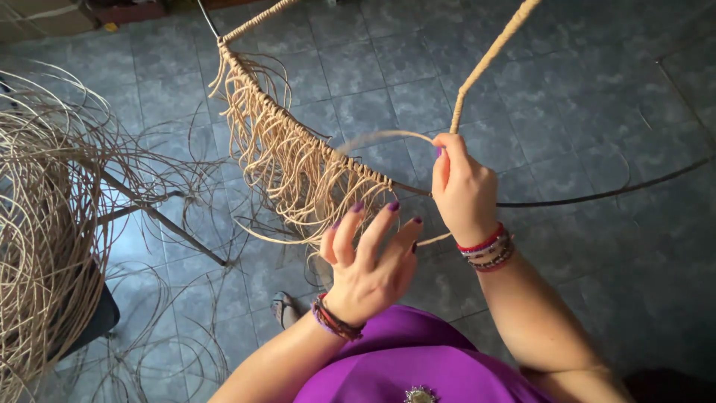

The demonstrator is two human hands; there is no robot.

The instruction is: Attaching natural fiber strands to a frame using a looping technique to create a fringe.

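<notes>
A thin metal frame (597, 195) crosses the view, part of it wrapped in tan rattan. A fringe of looped rattan strands (291, 160) hangs from its left bar. A wrapped bar (488, 60) rises to the upper right. My right hand (462, 190) pinches a rattan strand (388, 136) where that bar meets the frame; the strand arcs to the left. My left hand (369, 261) hovers just below the fringe with fingers spread, a strand running past the fingertips. Both wrists wear beaded bracelets.
A big loose bundle of rattan strands (45, 216) lies over a dark chair (97, 313) at the left. Stray strands trail over the grey tiled floor (567, 97). My sandalled foot (283, 310) shows below the frame.
</notes>
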